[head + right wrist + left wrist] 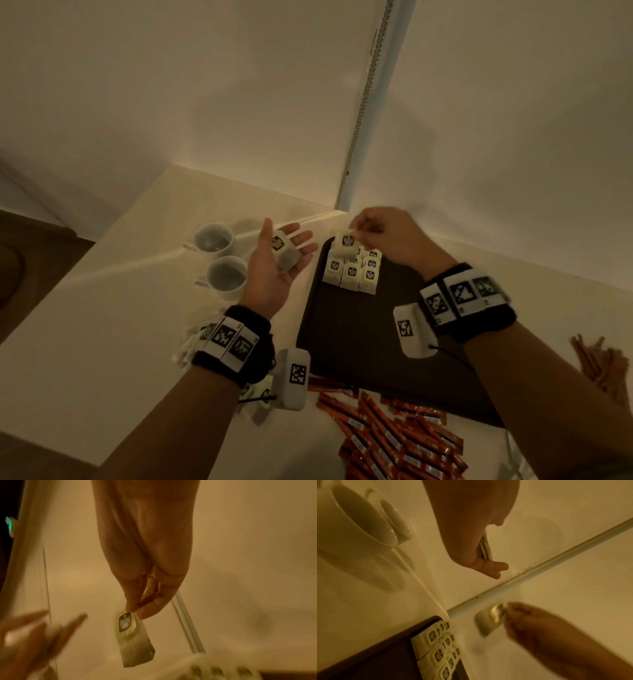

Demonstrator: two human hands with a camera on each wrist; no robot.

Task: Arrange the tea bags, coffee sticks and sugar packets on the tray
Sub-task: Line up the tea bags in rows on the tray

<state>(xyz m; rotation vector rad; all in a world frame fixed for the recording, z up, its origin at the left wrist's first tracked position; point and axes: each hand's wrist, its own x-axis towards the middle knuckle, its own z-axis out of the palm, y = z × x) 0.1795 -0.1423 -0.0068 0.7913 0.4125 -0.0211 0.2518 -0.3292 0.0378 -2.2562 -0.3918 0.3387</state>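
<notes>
A dark tray [342, 335] lies on the pale counter, with several white tea bags [352, 270] set in rows at its far corner [440, 649]. My right hand [356, 234] pinches one tea bag [346, 241] by its tag just above those rows; the bag hangs from thumb and forefinger [133, 639]. My left hand [286, 236] hovers palm up to the left of the tray, fingers straight, with a small stack of tea bags [282, 255] lying on the palm [483, 549]. Red coffee sticks [394, 435] are heaped on the counter at the tray's near edge.
Two white cups [214, 241] [227, 275] stand left of the tray, close to my left hand. Loose tea bags [191, 346] lie under my left wrist. Thin brown sticks [599, 363] lie at the right edge. A wall and a zipped panel [363, 102] close off the back.
</notes>
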